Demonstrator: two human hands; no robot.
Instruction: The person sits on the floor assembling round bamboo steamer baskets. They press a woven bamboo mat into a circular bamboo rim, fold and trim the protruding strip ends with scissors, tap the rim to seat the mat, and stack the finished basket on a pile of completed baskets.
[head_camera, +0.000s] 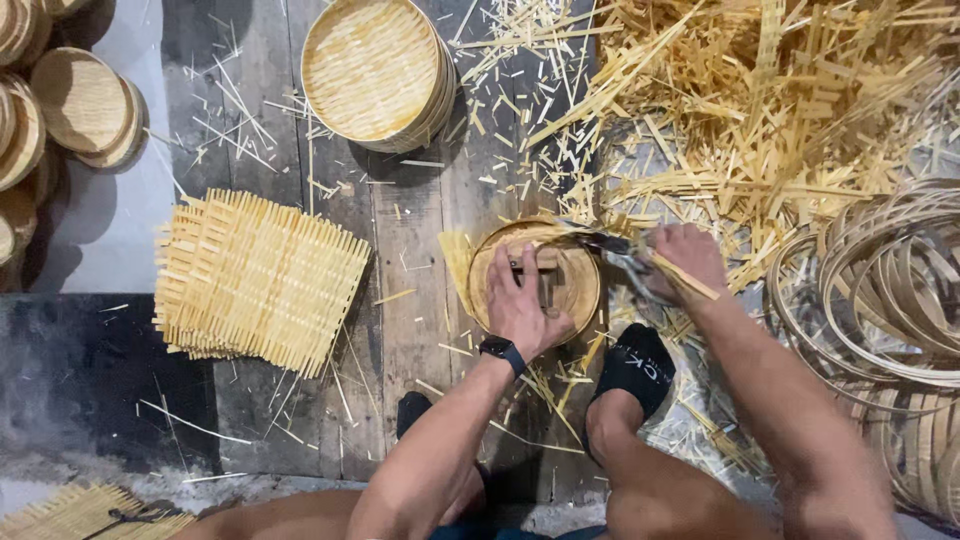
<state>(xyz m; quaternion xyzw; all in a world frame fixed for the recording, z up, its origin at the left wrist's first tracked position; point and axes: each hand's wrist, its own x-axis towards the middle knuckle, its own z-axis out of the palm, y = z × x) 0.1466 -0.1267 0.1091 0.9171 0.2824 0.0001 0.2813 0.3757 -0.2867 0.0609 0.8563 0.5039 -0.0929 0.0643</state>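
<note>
Keep the left hand pressed flat on the wooden block inside the round bamboo tray so the tray cannot turn, and guide the shears, gripped in the closed right hand, close along the rim. The tray lies on the plank floor just ahead of the black-socked foot. It is pale, shallow and woven, with untrimmed strip ends jutting past its left edge.
</note>
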